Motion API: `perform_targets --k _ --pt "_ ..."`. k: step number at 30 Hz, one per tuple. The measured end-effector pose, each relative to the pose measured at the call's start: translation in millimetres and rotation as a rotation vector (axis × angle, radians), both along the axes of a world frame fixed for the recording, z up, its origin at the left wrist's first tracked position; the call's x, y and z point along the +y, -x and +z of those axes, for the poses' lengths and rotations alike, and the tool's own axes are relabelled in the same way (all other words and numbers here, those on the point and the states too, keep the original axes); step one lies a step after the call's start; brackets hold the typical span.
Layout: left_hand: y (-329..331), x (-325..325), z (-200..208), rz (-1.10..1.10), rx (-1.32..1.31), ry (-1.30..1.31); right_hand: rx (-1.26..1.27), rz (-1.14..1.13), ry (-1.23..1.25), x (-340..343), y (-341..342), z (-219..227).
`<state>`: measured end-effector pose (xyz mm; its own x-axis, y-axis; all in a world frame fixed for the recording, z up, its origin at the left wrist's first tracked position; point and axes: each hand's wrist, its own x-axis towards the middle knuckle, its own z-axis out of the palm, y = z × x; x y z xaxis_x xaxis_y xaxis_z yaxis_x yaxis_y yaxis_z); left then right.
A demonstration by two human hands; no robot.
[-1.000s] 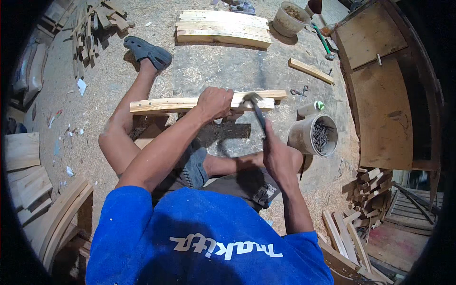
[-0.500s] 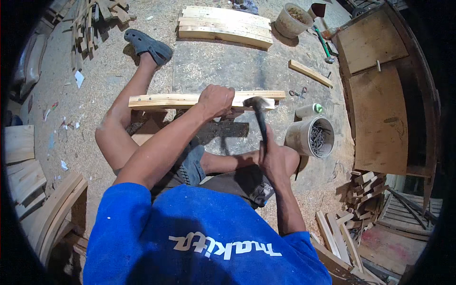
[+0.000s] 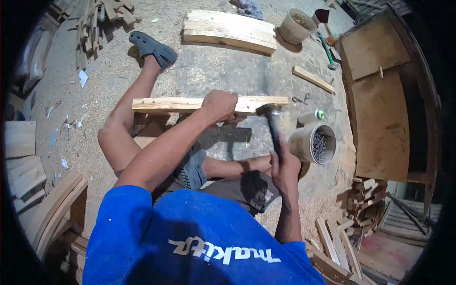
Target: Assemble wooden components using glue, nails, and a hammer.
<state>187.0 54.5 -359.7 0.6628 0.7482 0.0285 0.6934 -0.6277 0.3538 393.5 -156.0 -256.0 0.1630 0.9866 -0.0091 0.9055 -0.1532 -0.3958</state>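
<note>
At the far left, boards (image 3: pixel 21 138) are cut off by the dark rim, and the pale bags (image 3: pixel 34 59) above them blur into it. Scraps (image 3: pixel 109 13) run out of view at the top. A clog (image 3: pixel 156 50) covers one foot; much of the other lies behind the left forearm. The beam (image 3: pixel 168 103) lies crosswise in front of the person, above the floor, its support mostly hidden in shadow. The left grip (image 3: pixel 220 105) is curled tight around the beam near its middle, the fingers' undersides out of sight. Nail heads dot the wood. To the right, the hammer (image 3: pixel 273 124) has its head in front of the beam's right part, masking it; whether they touch cannot be told. The right grip (image 3: pixel 284 166) is closed around the handle, hiding its lower end. Beyond are scissors (image 3: pixel 300 99), a capped bottle (image 3: pixel 311 117) partly behind a tub (image 3: pixel 304 142), and nails (image 3: pixel 321 146) too jumbled to count. The cabinet (image 3: pixel 384 128) fades into darkness rightward.
</note>
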Motion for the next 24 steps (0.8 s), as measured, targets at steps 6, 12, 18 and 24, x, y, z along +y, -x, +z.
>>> perform_targets --k 6,12,18,24 --pt "1 -12 8 0.028 -0.022 0.082 0.442 -0.381 -0.639 -78 -35 -40" --pt "17 -60 0 -0.162 -0.178 0.301 0.121 -0.884 -0.307 -234 -89 -117" --pt "21 -97 -12 -0.159 -0.186 0.136 -0.181 -0.907 0.052 -276 -102 -171" --pt "70 -87 -24 -0.153 -0.382 0.330 0.085 -0.532 -0.434 -103 -96 -108"
